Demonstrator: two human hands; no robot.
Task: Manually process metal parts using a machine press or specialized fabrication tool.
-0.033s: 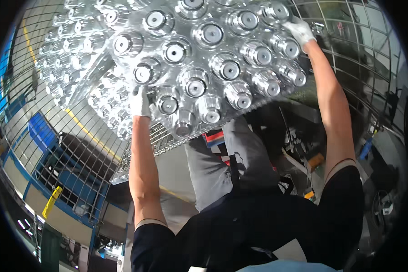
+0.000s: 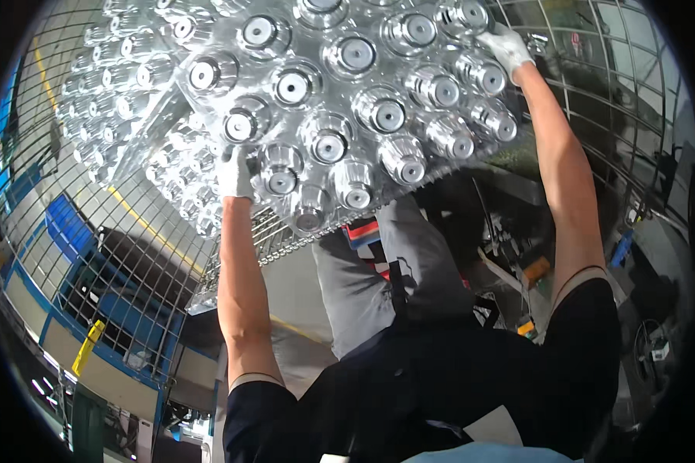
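Note:
A large clear plastic tray (image 2: 328, 108) with rows of moulded cup shapes hangs tilted in front of me, each cup ending in a flat round face with a dark centre. My left hand (image 2: 235, 174), in a white glove, is closed on its left edge. At the far right edge my right hand (image 2: 508, 52), also gloved in white, grips the tray; its fingertips are partly hidden behind the plastic. More clear cupped trays (image 2: 120, 96) lie to the left, beside and beyond the one I hold.
A wire mesh cage (image 2: 135, 297) surrounds the trays, with its right wall (image 2: 622, 100) close to my right arm. Outside on the left are a blue bin (image 2: 69, 224), a yellow strip (image 2: 89, 347) and a yellow floor line. Dark machine parts with an orange piece (image 2: 534, 272) lie low at right.
The held tray has shifted very slightly to the left, with both hands moving along with it. Both grips look the same.

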